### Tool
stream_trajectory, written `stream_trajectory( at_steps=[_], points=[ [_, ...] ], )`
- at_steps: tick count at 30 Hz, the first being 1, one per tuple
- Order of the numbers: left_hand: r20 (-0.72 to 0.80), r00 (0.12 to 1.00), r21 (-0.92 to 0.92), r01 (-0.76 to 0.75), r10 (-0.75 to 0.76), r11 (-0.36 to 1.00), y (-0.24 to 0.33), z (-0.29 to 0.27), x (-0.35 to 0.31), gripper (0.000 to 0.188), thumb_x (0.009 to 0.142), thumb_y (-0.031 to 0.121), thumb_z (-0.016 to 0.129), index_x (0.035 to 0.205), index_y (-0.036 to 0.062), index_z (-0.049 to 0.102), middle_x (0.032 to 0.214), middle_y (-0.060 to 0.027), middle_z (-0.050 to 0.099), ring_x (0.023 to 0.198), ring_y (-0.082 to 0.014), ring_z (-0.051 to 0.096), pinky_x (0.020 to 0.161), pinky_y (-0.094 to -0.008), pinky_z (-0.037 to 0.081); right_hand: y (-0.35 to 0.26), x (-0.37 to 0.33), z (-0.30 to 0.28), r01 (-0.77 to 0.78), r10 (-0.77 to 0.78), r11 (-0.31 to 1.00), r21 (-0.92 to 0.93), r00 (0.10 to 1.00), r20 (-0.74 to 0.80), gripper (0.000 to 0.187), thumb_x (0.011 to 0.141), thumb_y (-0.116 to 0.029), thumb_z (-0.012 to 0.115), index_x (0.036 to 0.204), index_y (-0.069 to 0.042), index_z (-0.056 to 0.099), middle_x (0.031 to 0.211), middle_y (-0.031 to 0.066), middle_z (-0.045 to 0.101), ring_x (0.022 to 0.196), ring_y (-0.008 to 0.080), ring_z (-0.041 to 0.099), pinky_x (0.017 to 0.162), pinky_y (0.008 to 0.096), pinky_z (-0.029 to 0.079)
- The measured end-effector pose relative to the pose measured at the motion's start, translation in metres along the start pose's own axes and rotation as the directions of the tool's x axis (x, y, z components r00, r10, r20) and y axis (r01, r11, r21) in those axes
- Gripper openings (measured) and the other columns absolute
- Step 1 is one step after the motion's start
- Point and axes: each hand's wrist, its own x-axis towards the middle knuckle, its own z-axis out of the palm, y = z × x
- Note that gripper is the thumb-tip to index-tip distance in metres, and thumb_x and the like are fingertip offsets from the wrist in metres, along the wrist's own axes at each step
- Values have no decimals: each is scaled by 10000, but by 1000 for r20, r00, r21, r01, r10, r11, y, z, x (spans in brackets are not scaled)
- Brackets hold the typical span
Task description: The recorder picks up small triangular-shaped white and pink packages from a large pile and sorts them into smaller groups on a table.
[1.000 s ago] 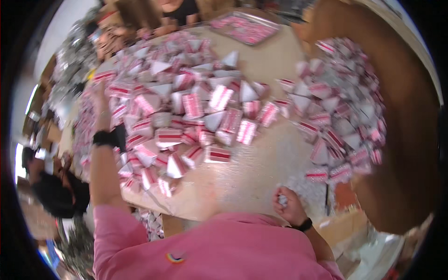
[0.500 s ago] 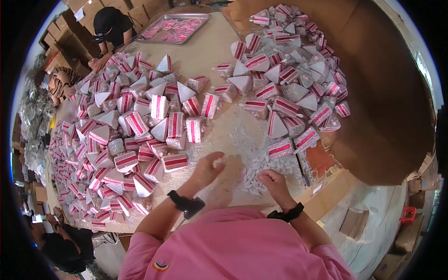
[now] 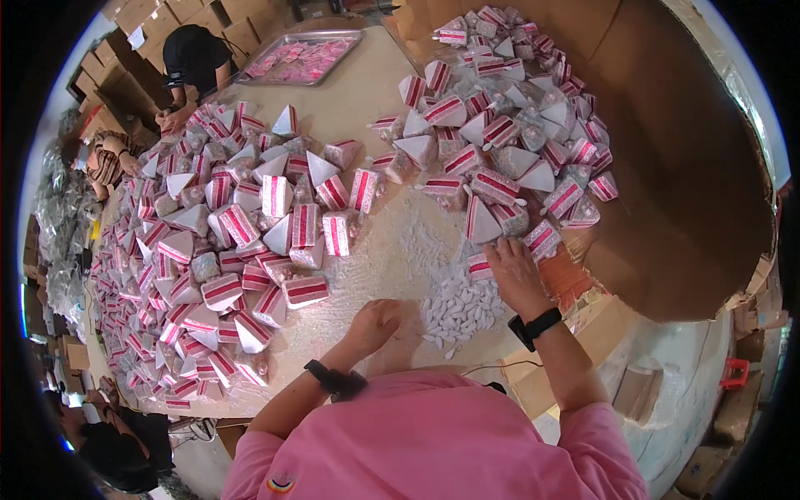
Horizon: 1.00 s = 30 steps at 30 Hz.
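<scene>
My right hand point(image 3: 517, 277) reaches over the near edge of the right pile, fingers bent round a toy cake slice point(image 3: 479, 267) with pink and white stripes. The hand covers most of that slice. My left hand point(image 3: 374, 327) hovers low over the table, its fingers curled together; whatever may be inside them is hidden. Between the hands lies a heap of small white teardrop-shaped pieces point(image 3: 454, 310). Wedge-shaped cake slices in clear wrap form a large left pile point(image 3: 237, 225) and a right pile point(image 3: 496, 185); white tips stick out from some on the right.
A metal tray point(image 3: 315, 82) of flat pink pieces sits at the table's far end. Tall brown cardboard point(image 3: 675, 167) walls off the right side. Co-workers point(image 3: 197, 62) are at the left edge. A red stool point(image 3: 734, 373) stands on the floor at right.
My right hand has moved away from the white pieces, forward to the cake slice at the right pile's edge. My left hand has dropped slightly toward me, fingers still curled.
</scene>
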Motion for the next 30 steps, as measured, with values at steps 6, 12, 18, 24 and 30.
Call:
stream_trajectory(
  at_steps=[6,12,18,24,30],
  points=[
    [-44,998,-79,51,-55,996,0,-5,-12,370,785,168,629,1118,18,568,1088,-173,594,1003,-336,559,880,-387,439,2,-3,-39,-154,147,926,345,988,49,537,679,-82,656,1182,-4,484,1119,170,485,1077,342,450,931,399,390],
    [-65,996,-554,12,-58,832,58,-18,-2,627,797,325,686,1294,38,434,1229,-131,524,1137,-271,499,931,-391,416,-58,-15,-30,-163,164,278,947,979,120,571,726,-131,690,1238,2,474,1189,117,501,1121,225,492,949,346,396],
    [-63,972,-682,122,-224,722,59,-13,10,697,720,369,753,1220,-10,449,1149,-147,551,1009,-299,566,868,-372,442,-120,-18,-9,-19,68,247,969,998,3,490,805,-169,644,1226,1,457,1163,107,503,1083,192,501,893,326,425],
    [-92,988,138,-109,123,984,74,-30,-14,650,656,301,777,1141,-5,470,1055,-181,531,921,-341,555,791,-386,477,-91,-14,-28,-452,-30,-91,887,892,452,319,898,-291,562,911,27,550,758,49,545,604,116,535,529,247,454],
    [14,964,362,-251,264,898,80,-38,-18,631,615,278,777,1095,0,477,1074,-170,535,912,-333,547,774,-397,478,-95,-10,-45,-671,-177,-92,736,738,651,349,925,-306,513,723,-25,562,519,-19,453,393,61,401,359,207,316]
  ],
)
